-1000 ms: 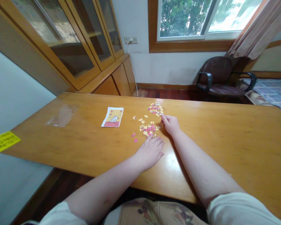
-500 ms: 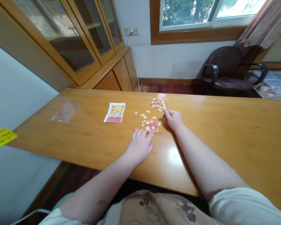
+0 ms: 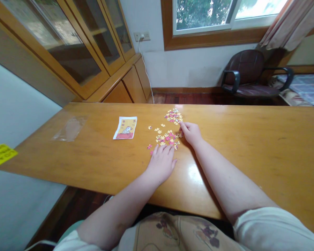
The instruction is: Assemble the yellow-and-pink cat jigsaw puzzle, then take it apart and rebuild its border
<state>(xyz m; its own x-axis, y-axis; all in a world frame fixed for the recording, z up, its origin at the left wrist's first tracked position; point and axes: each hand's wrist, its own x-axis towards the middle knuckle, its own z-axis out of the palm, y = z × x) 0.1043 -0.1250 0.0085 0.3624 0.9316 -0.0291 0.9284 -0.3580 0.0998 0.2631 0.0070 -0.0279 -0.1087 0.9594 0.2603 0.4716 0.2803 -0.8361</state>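
Small yellow and pink puzzle pieces lie in two clusters on the wooden table: a far cluster (image 3: 173, 116) and a nearer cluster (image 3: 167, 137), with a few loose pieces (image 3: 158, 130) between them. My left hand (image 3: 162, 160) rests palm down at the near edge of the nearer cluster, fingers spread over it. Beside its fingertips lies a pink piece (image 3: 149, 146). My right hand (image 3: 190, 132) is at the right side of both clusters, fingers curled together; whatever they may hold is hidden. A picture card (image 3: 125, 128) with a white animal lies to the left.
A clear plastic bag (image 3: 70, 129) lies on the left part of the wooden table (image 3: 251, 146). Beyond the table stand a glass-door cabinet (image 3: 120, 75) and a dark armchair (image 3: 247, 75). A yellow label (image 3: 1, 156) is at the far left.
My left hand has shifted slightly right, uncovering pink pieces at its left. My right hand stays beside the clusters. The whole view has moved slightly.
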